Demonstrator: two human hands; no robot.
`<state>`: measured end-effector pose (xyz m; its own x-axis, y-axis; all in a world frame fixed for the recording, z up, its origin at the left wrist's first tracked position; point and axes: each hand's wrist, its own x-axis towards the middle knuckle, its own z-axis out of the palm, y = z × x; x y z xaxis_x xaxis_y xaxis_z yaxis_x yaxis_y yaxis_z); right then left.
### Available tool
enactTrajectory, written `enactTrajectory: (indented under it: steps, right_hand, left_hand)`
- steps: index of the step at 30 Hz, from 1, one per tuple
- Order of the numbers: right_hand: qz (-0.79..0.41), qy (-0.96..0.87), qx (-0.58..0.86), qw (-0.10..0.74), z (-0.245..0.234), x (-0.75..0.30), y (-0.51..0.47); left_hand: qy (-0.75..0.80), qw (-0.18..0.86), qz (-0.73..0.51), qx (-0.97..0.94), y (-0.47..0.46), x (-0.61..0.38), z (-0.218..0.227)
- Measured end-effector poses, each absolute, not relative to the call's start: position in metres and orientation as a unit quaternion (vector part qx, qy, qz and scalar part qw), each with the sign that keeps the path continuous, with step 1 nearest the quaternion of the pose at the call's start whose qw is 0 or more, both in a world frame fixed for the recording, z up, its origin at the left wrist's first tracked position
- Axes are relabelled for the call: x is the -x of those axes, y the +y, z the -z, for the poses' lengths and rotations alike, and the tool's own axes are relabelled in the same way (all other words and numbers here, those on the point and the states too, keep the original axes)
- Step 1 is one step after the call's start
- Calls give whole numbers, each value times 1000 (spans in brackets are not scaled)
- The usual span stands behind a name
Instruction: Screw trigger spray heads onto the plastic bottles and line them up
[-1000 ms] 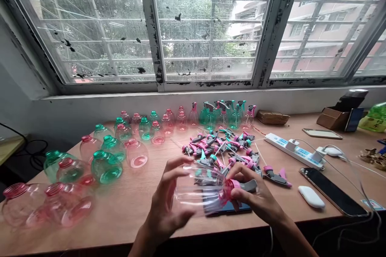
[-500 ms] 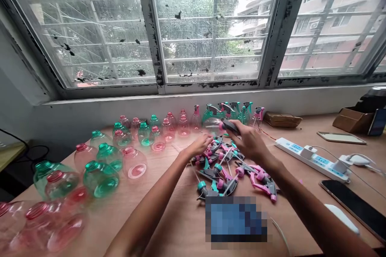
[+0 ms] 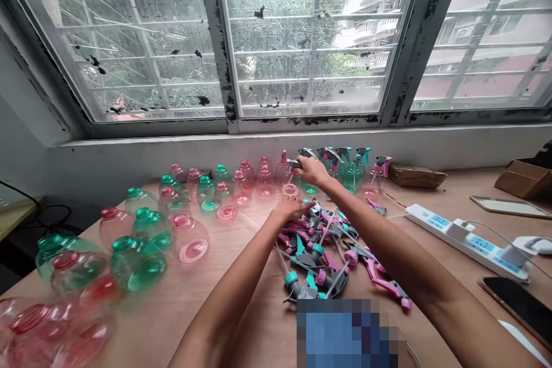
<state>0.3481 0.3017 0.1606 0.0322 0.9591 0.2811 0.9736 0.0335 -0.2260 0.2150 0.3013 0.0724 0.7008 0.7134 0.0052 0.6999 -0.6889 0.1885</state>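
Note:
My right hand (image 3: pixel 313 171) is closed around the grey head of a clear spray bottle (image 3: pixel 290 190) with a pinkish base. It holds this bottle at the back of the table, among other bottles. My left hand (image 3: pixel 294 207) lies low over the far left edge of a pile of trigger spray heads (image 3: pixel 319 247), its fingers stretched out to the right. The fingertips are close to a grey head, and whether they touch it I cannot tell. The heads are grey with pink or teal parts and have thin pale tubes.
Several headless pink and green bottles (image 3: pixel 190 241) stand across the left side. Capped spray bottles (image 3: pixel 353 175) line the wall at the back. To the right are a flat brown package (image 3: pixel 417 176), a white power strip (image 3: pixel 468 241), phones (image 3: pixel 517 305) and a cardboard box (image 3: pixel 524 177).
My right hand has moved left and back, bringing the spray bottle from a tilted hold above the pile to the back row. My left hand remains by the pile. The view has shifted slightly.

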Motion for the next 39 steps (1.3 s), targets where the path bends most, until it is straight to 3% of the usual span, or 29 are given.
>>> enactTrajectory:
  steps: [17, 26, 33, 39]
  right_hand:
    - [77, -653, 727, 198, -153, -326, 338]
    - [137, -649, 707, 248, -155, -325, 315]
    - [131, -686, 666, 260, -123, -361, 203]
    - [63, -680, 668, 296, -71, -441, 55]
  left_hand:
    - [417, 4, -36, -908, 264, -172, -67]
    - [403, -40, -117, -907, 245, -144, -89]
    - [514, -131, -263, -806, 197, -44, -117]
    - [608, -151, -327, -708, 167, 23, -95]
